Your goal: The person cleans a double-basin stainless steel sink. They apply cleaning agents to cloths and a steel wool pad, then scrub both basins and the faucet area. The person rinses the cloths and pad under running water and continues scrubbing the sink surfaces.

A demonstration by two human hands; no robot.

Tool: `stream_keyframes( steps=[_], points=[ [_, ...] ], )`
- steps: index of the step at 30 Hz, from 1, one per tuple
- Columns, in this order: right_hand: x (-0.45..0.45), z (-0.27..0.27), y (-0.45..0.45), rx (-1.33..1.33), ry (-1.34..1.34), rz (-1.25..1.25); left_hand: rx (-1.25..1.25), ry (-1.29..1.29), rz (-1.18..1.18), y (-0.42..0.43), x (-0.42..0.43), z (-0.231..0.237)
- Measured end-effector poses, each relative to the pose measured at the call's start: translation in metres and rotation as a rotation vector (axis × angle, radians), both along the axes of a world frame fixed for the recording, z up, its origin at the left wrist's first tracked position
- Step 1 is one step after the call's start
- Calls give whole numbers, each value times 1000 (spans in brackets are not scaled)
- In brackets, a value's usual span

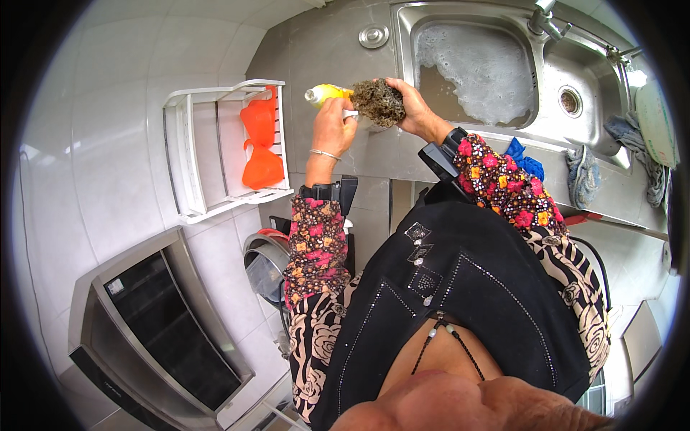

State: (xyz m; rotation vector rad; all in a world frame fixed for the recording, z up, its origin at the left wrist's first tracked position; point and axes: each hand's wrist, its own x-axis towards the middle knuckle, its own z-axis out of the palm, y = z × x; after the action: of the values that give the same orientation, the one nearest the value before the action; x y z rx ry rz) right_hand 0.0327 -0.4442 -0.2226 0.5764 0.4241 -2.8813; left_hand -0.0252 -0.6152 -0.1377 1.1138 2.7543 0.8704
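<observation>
My right hand [418, 110] holds a brown fibrous scrubbing pad [379, 102] over the counter, left of the sink. Close to its left side is my left hand [333, 129], its fingers curled around a white object [350, 113], perhaps a handle or cap; most of it is hidden. Behind the left hand, a yellow bottle [326, 94] with a pale end shows, pointing left. Whether the left hand touches the bottle cannot be told. The large sink basin [407, 64] holds murky water with white foam [474, 59].
A round metal sink strainer [373, 36] lies on the counter. The faucet [545, 21] stands behind the basins. A blue cloth [525, 159] and grey cloths [583, 175] lie at the front edge. Left, a white wall rack [197, 156] holds orange scoops [262, 168].
</observation>
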Motion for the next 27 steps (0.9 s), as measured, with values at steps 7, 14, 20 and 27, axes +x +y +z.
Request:
stream_keyframes(
  steps=[7,14,20,27],
  points=[
    [4,-4,1,-12,-6,-43,148,-195,66,4,9,-9],
    [7,-4,4,-8,-18,-44,362,-451,332,-11,-8,11],
    [8,-5,1,4,-19,-110,457,-497,527,26,-26,-41],
    [-3,-14,-6,-30,-257,-363,505,-533,542,44,-20,-66]
  ],
)
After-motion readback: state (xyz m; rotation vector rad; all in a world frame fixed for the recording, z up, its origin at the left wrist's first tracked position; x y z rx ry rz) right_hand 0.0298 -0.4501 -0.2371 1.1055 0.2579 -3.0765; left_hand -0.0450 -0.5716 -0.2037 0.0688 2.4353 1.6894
